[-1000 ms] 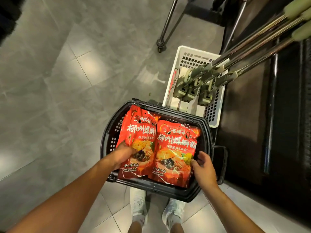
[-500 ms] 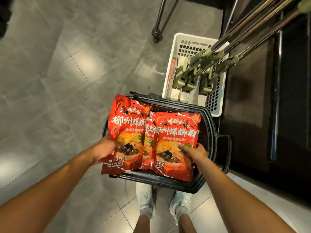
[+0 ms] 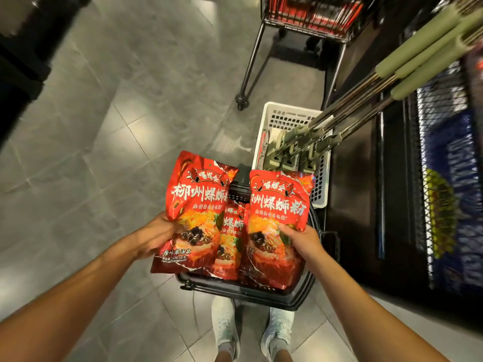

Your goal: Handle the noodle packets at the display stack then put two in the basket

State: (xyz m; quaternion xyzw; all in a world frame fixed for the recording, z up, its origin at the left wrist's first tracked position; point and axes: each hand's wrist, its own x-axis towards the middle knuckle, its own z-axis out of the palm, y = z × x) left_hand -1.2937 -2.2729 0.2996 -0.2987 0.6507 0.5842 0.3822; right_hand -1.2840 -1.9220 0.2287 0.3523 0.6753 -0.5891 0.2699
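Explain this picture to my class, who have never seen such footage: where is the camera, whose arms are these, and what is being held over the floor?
The camera sits on a person's head and looks down, so the two bare arms are the wearer's own. The left hand grips one red noodle packet by its edge. The right hand grips a second red packet. A third packet shows between them; which hand holds it is hidden. Below them a black shopping basket stands on the grey tiled floor, just beyond the person's white shoes. A white plastic crate stands behind the basket, with long green-handled tools leaning into it.
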